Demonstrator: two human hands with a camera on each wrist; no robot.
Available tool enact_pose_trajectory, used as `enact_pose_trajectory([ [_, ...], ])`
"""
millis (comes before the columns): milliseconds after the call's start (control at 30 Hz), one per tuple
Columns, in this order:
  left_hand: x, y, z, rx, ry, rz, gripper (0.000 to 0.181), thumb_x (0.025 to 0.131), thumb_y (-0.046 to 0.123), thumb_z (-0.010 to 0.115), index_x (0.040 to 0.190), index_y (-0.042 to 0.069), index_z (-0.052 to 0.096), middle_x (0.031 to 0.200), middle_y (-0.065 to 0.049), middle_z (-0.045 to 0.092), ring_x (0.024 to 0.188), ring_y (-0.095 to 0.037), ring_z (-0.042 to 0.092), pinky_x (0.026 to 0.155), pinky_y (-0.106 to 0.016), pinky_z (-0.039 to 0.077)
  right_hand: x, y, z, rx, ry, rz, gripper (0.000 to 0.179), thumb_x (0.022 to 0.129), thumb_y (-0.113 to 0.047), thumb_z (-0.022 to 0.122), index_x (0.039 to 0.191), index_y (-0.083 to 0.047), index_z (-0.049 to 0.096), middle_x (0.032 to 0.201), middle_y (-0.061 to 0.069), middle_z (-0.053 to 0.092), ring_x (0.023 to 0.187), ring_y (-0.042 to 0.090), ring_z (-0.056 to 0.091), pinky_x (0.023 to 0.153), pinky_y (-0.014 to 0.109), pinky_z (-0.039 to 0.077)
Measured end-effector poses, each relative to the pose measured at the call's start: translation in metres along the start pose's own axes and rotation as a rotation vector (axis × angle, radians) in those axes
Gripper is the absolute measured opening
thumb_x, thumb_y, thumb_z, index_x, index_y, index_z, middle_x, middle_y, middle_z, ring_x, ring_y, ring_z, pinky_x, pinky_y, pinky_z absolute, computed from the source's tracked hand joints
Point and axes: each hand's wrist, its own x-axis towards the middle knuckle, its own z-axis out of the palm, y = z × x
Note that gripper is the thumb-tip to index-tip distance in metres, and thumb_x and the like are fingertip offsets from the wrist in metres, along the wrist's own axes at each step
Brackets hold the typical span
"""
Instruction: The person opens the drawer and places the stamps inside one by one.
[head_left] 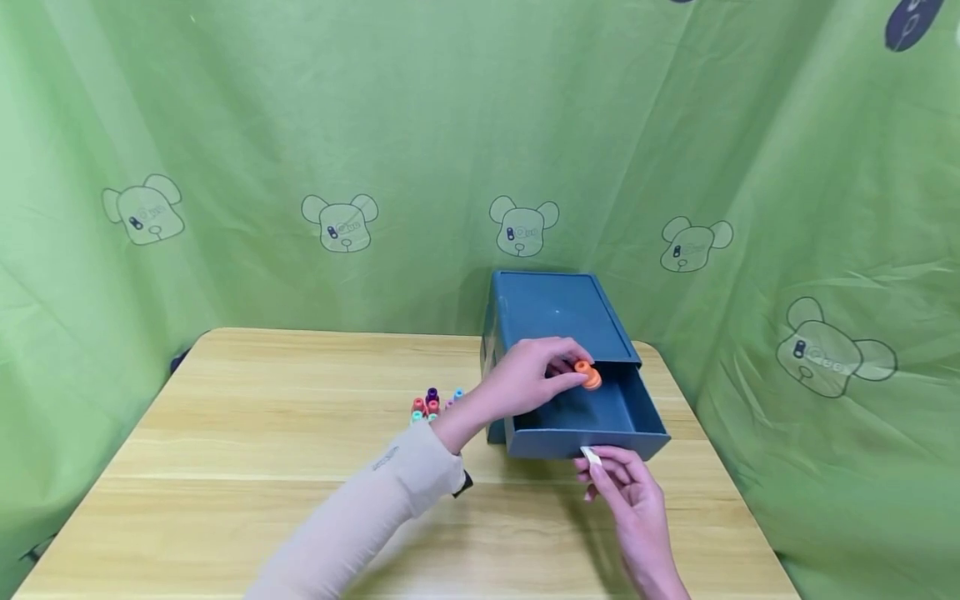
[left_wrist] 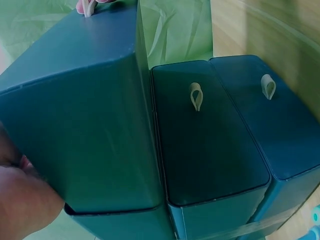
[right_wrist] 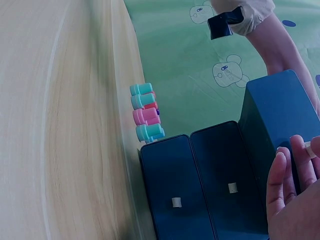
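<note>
A blue drawer cabinet (head_left: 555,312) stands at the back right of the table, its top drawer (head_left: 588,444) pulled out. My left hand (head_left: 528,375) reaches over the drawer's left wall and holds an orange flanged plastic piece (head_left: 587,375) between thumb and fingers, above the drawer floor. In the left wrist view the drawer wall hides the held piece. In front of the drawer, my right hand (head_left: 633,496) pinches the small pale pull tab (head_left: 592,456) between thumb and fingers. The right wrist view shows the right hand (right_wrist: 300,200) beside the drawer front.
Two lower drawers (left_wrist: 210,145) are closed, each with a pale loop pull (left_wrist: 196,96). Left of the cabinet, several small coloured flanged pieces (right_wrist: 146,116) stand on the wooden table (head_left: 247,417), partly behind the left forearm. A green curtain (head_left: 420,150) surrounds the table.
</note>
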Motion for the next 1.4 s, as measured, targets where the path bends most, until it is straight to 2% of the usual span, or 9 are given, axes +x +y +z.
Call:
enact_pose_trajectory([
  [233, 0.007, 0.003, 0.004, 0.050, -0.017, -0.003, 0.024, 0.101, 0.021, 0.070, 0.122, 0.012, 0.072, 0.115, 0.000, 0.076, 0.098, -0.003, 0.071, 0.087, -0.009, 0.053, 0.000, 0.000, 0.001, -0.025, 0.016, 0.036, 0.019, 0.104, 0.003, 0.055, 0.121, 0.013, 0.055, 0.101, 0.006, 0.079, 0.085, 0.013, 0.073, 0.064, 0.026, 0.059],
  [433, 0.012, 0.003, 0.007, 0.075, -0.048, -0.011, 0.022, 0.100, 0.023, 0.071, 0.120, 0.014, 0.073, 0.113, 0.002, 0.076, 0.095, -0.002, 0.071, 0.084, -0.009, 0.053, 0.000, -0.001, 0.002, -0.034, 0.024, 0.055, 0.020, 0.105, 0.001, 0.055, 0.121, 0.013, 0.055, 0.101, 0.005, 0.078, 0.086, 0.014, 0.073, 0.065, 0.026, 0.059],
  [700, 0.017, 0.003, 0.012, 0.138, -0.073, 0.001, 0.020, 0.100, 0.023, 0.071, 0.118, 0.016, 0.073, 0.109, 0.004, 0.076, 0.093, 0.003, 0.068, 0.082, -0.004, 0.050, -0.001, 0.002, 0.003, -0.007, 0.015, 0.017, 0.018, 0.104, 0.005, 0.053, 0.120, 0.013, 0.055, 0.101, 0.007, 0.078, 0.085, 0.013, 0.073, 0.064, 0.026, 0.059],
  [900, 0.021, 0.003, 0.015, 0.192, -0.098, -0.020, 0.021, 0.100, 0.024, 0.072, 0.119, 0.016, 0.074, 0.108, 0.005, 0.077, 0.094, 0.002, 0.069, 0.083, -0.006, 0.050, 0.000, 0.004, 0.002, 0.030, -0.001, -0.013, 0.018, 0.104, 0.008, 0.051, 0.120, 0.014, 0.055, 0.101, 0.007, 0.078, 0.085, 0.014, 0.073, 0.064, 0.025, 0.059],
  [1167, 0.022, 0.004, 0.016, 0.251, -0.165, -0.032, 0.020, 0.098, 0.024, 0.074, 0.117, 0.019, 0.078, 0.108, 0.009, 0.078, 0.094, 0.003, 0.069, 0.082, -0.008, 0.050, 0.000, 0.003, 0.002, 0.019, 0.016, 0.009, 0.017, 0.104, 0.007, 0.053, 0.120, 0.012, 0.056, 0.101, 0.009, 0.078, 0.085, 0.014, 0.073, 0.064, 0.027, 0.059],
  [1400, 0.021, 0.003, 0.019, 0.276, -0.208, -0.030, 0.022, 0.097, 0.025, 0.075, 0.118, 0.019, 0.078, 0.106, 0.009, 0.079, 0.090, 0.005, 0.068, 0.081, -0.008, 0.049, 0.000, 0.005, 0.001, 0.070, -0.021, -0.041, 0.018, 0.103, 0.011, 0.050, 0.120, 0.013, 0.056, 0.102, 0.006, 0.078, 0.086, 0.013, 0.073, 0.064, 0.025, 0.059],
])
